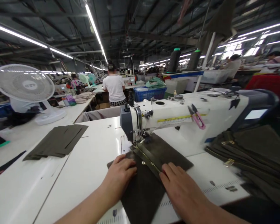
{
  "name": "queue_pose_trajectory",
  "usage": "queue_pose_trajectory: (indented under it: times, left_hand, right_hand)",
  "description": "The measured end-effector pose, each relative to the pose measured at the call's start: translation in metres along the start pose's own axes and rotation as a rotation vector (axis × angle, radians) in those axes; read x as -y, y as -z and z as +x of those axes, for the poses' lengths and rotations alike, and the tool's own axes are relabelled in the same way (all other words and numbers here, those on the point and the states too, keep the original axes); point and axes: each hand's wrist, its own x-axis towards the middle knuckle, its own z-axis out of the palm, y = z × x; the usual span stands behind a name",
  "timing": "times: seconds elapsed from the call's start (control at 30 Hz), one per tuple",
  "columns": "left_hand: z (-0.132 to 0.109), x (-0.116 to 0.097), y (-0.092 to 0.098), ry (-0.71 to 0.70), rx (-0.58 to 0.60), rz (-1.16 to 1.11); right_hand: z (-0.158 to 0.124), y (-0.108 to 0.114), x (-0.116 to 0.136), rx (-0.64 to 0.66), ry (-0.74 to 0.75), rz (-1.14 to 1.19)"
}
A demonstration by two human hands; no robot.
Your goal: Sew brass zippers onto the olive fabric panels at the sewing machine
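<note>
Under the needle of a white industrial sewing machine [162, 118] lies a dark olive fabric panel [142, 199]. A zipper [148, 158] with gold-coloured teeth runs across it slantwise toward the presser foot, and a small metal zipper pull shows on the cloth. My left hand [122, 171] rests on the panel, left of the zipper and just in front of the needle, with its fingers loosely bent on the cloth. To the right, my right hand [177, 182] has its fingers closed at the near end of the zipper strip; the fingertips partly hide the fabric there.
Stacked olive fabric pieces [57, 141] lie left on the table. More zippered pieces [252, 152] are heaped at right. Pink-handled thread snips [197, 116] sit on the machine arm. A white fan [25, 84] stands at left. Beyond, a person [113, 87] faces away near a blue crate [149, 93].
</note>
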Motion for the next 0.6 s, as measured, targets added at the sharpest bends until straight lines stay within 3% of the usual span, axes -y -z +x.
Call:
queue_pose_trajectory:
  times: [0.1, 0.2, 0.27, 0.43, 0.6]
  left_hand:
    - [-0.003, -0.013, 0.003, 0.04, 0.036, -0.041]
    - [0.003, -0.017, 0.003, 0.091, 0.013, -0.081]
    - [0.009, -0.014, 0.002, 0.109, -0.002, -0.072]
    - [0.022, 0.001, -0.006, 0.123, 0.01, 0.017]
    - [0.013, -0.002, -0.006, 0.077, -0.198, 0.005]
  right_hand:
    - [-0.001, 0.017, 0.013, 0.043, -0.05, 0.341]
    - [0.014, 0.03, 0.009, 0.154, -0.211, 0.754]
    - [0.021, 0.033, 0.004, 0.173, -0.301, 0.901]
    - [0.015, 0.024, 0.009, 0.143, -0.298, 0.995]
    - [0.006, 0.024, 0.011, 0.085, -0.23, 1.013]
